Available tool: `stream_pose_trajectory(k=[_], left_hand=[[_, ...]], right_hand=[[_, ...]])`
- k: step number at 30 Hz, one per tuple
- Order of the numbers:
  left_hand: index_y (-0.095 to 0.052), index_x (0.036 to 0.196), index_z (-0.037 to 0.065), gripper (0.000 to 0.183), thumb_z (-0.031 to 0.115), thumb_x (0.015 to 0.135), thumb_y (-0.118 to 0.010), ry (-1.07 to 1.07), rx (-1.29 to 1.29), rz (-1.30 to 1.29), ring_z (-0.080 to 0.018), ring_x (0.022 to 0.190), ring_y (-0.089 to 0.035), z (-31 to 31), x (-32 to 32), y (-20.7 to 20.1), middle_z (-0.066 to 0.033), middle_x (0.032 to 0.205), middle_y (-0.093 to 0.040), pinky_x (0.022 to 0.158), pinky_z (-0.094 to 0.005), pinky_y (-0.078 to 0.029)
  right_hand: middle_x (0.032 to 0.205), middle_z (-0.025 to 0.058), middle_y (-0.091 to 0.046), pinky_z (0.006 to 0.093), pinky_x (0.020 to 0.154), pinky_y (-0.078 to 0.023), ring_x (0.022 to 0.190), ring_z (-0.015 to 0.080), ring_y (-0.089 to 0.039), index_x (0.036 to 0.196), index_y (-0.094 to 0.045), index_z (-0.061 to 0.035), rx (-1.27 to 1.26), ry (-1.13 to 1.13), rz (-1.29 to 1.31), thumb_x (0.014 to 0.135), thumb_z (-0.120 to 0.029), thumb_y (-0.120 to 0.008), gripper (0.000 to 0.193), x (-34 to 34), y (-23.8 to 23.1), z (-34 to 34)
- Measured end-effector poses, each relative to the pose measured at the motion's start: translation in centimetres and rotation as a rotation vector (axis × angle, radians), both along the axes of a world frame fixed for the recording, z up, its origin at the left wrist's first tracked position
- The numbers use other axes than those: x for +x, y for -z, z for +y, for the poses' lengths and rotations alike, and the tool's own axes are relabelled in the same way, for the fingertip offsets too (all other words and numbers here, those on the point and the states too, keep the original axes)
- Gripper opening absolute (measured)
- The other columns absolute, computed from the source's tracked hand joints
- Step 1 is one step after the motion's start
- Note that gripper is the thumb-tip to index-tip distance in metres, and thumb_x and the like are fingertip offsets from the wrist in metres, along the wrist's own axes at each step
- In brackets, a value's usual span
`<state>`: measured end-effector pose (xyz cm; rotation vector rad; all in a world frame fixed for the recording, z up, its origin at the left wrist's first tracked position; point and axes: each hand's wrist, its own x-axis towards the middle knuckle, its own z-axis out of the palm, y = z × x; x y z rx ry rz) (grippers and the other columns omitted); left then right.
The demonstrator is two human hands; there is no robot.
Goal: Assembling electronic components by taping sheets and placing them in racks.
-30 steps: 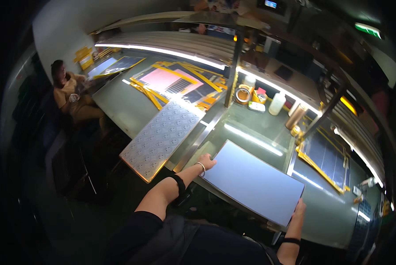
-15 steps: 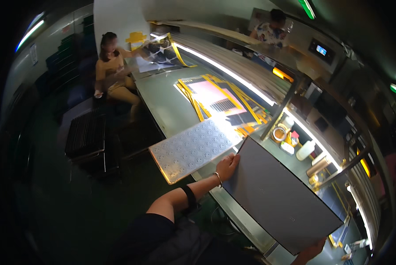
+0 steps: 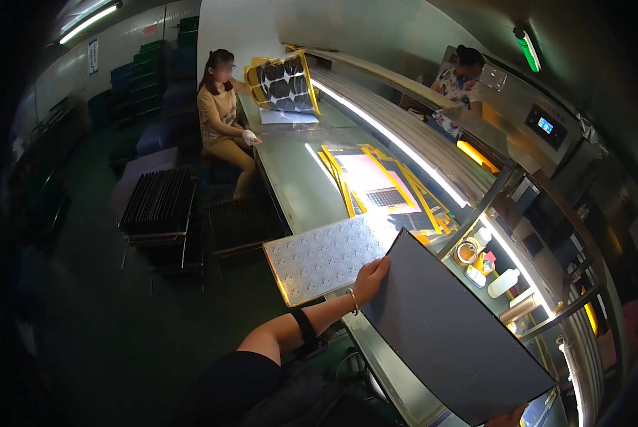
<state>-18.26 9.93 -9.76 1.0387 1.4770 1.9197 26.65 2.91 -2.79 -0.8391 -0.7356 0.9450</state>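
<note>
A flat, dark grey rectangular panel (image 3: 454,334) is held tilted over the front edge of the workbench. My left hand (image 3: 369,280) grips its upper left edge, thumb on the face and the other fingers mostly hidden behind. At its lower right corner, my right hand (image 3: 507,417) shows only in part, closed round the bottom edge. Beyond my left hand lies a silvery plate (image 3: 319,262) with rows of round marks, its near corner jutting past the bench edge.
Yellow-framed sheets (image 3: 376,181) lie under a bright lamp on the bench (image 3: 290,178). Bottles (image 3: 503,282) and a tape roll (image 3: 467,252) stand beneath the shelf at right. A seated co-worker (image 3: 219,117) holds a yellow-edged patterned sheet (image 3: 283,82). Slotted black racks (image 3: 159,199) stand at left.
The view has shifted, so the bench and room sit farther right and lower. Both hands still hold the grey panel. The co-worker's patterned sheet now stands more upright.
</note>
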Motion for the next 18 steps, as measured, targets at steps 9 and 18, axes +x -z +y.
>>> stream_pose_trajectory(k=[9, 18], left_hand=[[-0.061, 0.095, 0.001, 0.050, 0.048, 0.086, -0.045, 0.492, -0.220, -0.477, -0.0110, 0.080, -0.057, -1.6, 0.5, -6.2, -0.0056, 0.086, -0.062, 0.076, -0.0225, -0.044], [-0.063, 0.082, 0.000, 0.060, 0.054, 0.086, -0.037, 0.350, -0.518, 0.044, -0.0199, 0.071, -0.060, 2.1, 2.6, -0.8, -0.0135, 0.076, -0.062, 0.067, -0.0320, -0.044]], right_hand=[[0.119, 0.0208, -0.045, 0.0433, 0.096, -0.032, 0.110, 0.0327, -0.042, 0.118, -0.041, 0.0063, -0.026, -0.085, -0.148, 0.086, -0.027, -0.046, 0.047, 2.5, 6.1, 3.4], [0.118, 0.0208, -0.046, 0.0424, 0.094, -0.033, 0.108, 0.0327, -0.044, 0.116, -0.045, 0.0041, 0.067, -0.067, -0.602, 0.083, -0.025, -0.050, 0.044, 1.0, 7.3, 7.5]])
